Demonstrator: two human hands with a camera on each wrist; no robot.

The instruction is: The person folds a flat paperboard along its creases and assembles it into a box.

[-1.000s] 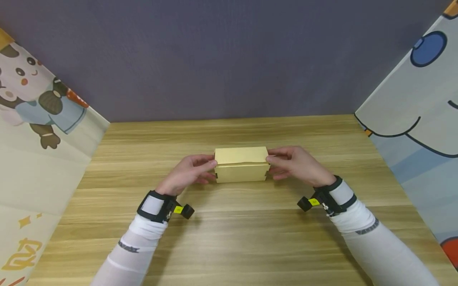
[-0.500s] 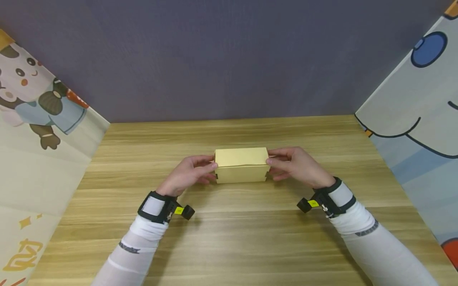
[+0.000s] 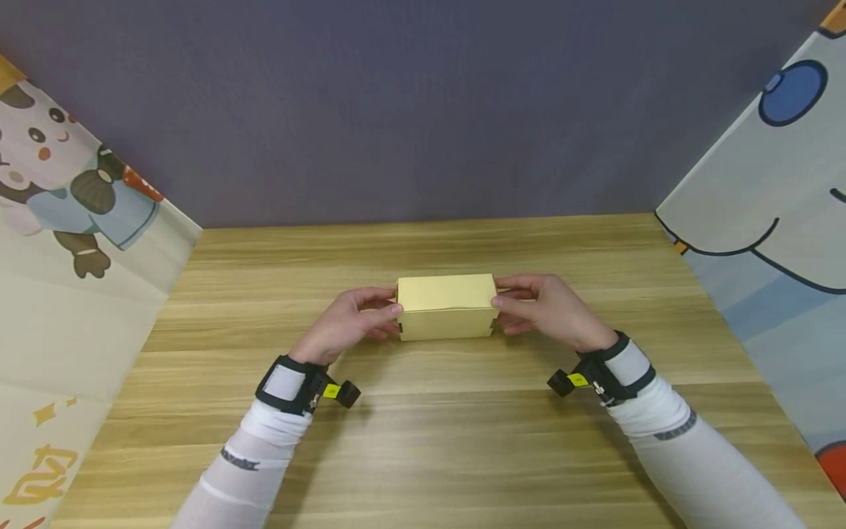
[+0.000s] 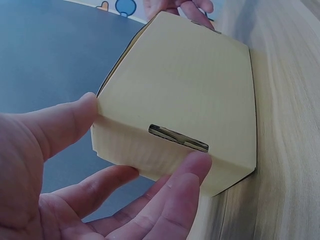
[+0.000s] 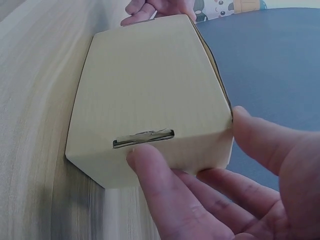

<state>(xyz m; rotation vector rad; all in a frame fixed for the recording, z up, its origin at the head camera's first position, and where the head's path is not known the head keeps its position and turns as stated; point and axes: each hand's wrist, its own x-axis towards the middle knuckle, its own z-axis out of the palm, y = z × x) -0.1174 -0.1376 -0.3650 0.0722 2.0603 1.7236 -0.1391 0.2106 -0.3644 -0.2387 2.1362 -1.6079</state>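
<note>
A small pale-yellow cardboard box (image 3: 446, 323) sits on the wooden table, its lid (image 3: 446, 292) lying flat over the top with the front edge meeting the front wall. My left hand (image 3: 353, 319) holds the left end, thumb at the upper front corner and fingers along the end wall. The right hand (image 3: 545, 308) grips the opposite end in the same way, its thumb at the lid's corner. Each wrist view shows a slot (image 4: 178, 138) at the lower corner of the box, with a fingertip close beside it. The inside of the box is hidden.
The wood-grain table (image 3: 436, 455) stretches around the box to a dark grey panel (image 3: 423, 110) behind. Side panels with cartoon prints stand left (image 3: 40, 308) and right (image 3: 760, 191). Both wrists carry strapped cameras.
The lid's front edge has come down and the gap above the front wall has closed. Both thumbs have dropped slightly with it; the box stays in place.
</note>
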